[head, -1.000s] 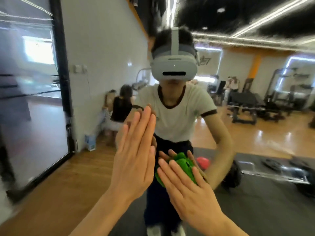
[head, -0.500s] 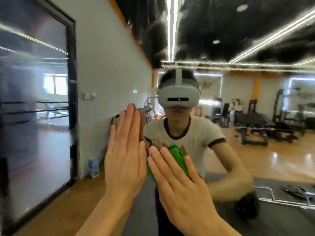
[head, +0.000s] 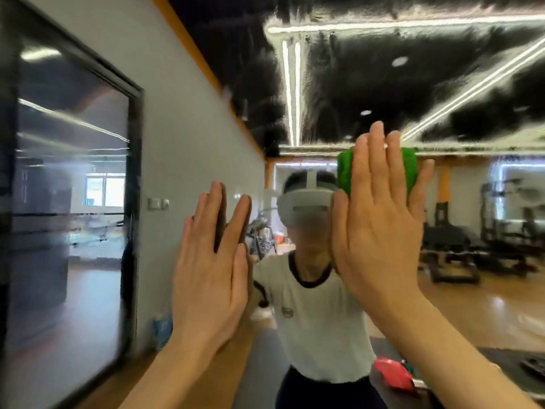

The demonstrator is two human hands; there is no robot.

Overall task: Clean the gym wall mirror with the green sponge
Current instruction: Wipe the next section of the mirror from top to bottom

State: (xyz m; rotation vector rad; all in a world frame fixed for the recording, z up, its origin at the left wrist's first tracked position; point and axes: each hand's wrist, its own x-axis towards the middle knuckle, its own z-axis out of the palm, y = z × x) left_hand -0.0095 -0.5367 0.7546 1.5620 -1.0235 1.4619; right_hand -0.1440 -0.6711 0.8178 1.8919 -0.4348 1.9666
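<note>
- Two hands are raised flat against the gym wall mirror (head: 368, 84), both seen from the back, with their reflections meeting them at the glass.
- Right hand (head: 380, 219): fingers straight and close together, palm pressing the green sponge (head: 408, 169) onto the glass. The sponge is pinned, not gripped; no finger curls round it. Green shows past the fingers at upper left and upper right, so the pad is spread wide under the palm.
- Judgement: a flat palm spreads pressure across the whole sponge face, which suits broad wiping strokes better than a pinch at one edge.
- Sponge position: high on the mirror, above and just right of the reflected white headset (head: 306, 206), near where the dark ceiling reflection begins.
- Left hand (head: 211, 270): empty, fingers straight and slightly parted, laid on the glass lower and to the left. It touches no tool.
- Judgement: this hand most likely serves as a brace, steadying the body while the other arm reaches up.
- Dark-framed door (head: 70, 202) stands at the left, beside a grey wall; reflected gym equipment (head: 451, 255) and wooden floor lie to the right.
- Heavy blur across the ceiling reflection; streaks or remaining dirt on the glass cannot be told apart from it.
- Step in hand, as judged: wiping the upper section. How much of the mirror is done cannot be told.
</note>
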